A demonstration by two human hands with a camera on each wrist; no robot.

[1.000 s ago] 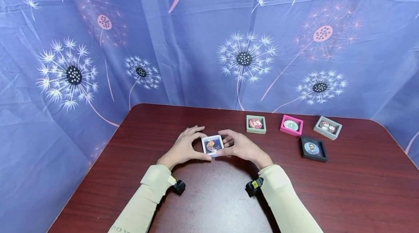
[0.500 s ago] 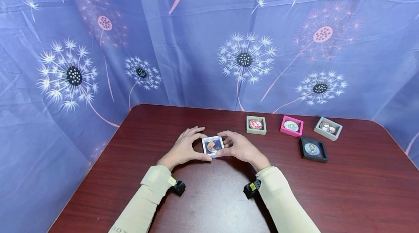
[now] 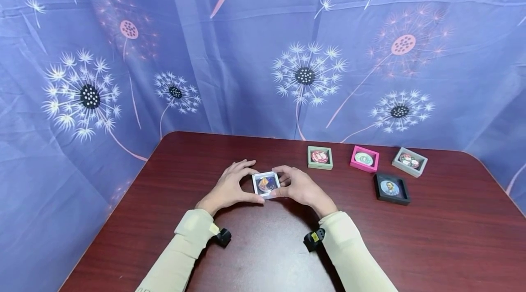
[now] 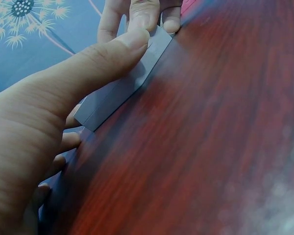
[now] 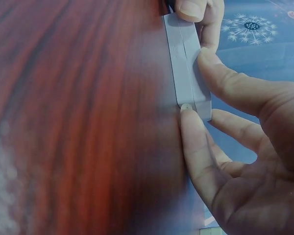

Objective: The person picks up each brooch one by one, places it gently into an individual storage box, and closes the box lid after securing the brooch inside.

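A small white square display frame (image 3: 266, 185) with a round, dark picture with an orange patch inside sits on the table between both hands. My left hand (image 3: 232, 183) holds its left side, thumb at the front edge and fingers reaching round the back corner. From the right, my right hand (image 3: 302, 188) grips the frame between thumb and fingers. In the left wrist view, the thumb (image 4: 103, 63) presses the frame's side wall (image 4: 105, 105), where a thin seam runs along. The right wrist view shows a fingertip (image 5: 188, 115) at a corner of the frame (image 5: 188, 63).
Further right on the dark red wooden table (image 3: 263, 255) lie a green frame (image 3: 319, 158), a pink frame (image 3: 364, 159), a grey frame (image 3: 409, 162) and a black frame (image 3: 391, 189). Each holds a round picture. A blue dandelion-print curtain (image 3: 234, 68) hangs behind.
The right wrist has shifted slightly left and toward the person. Both hands keep their hold on the white frame, which has barely moved.
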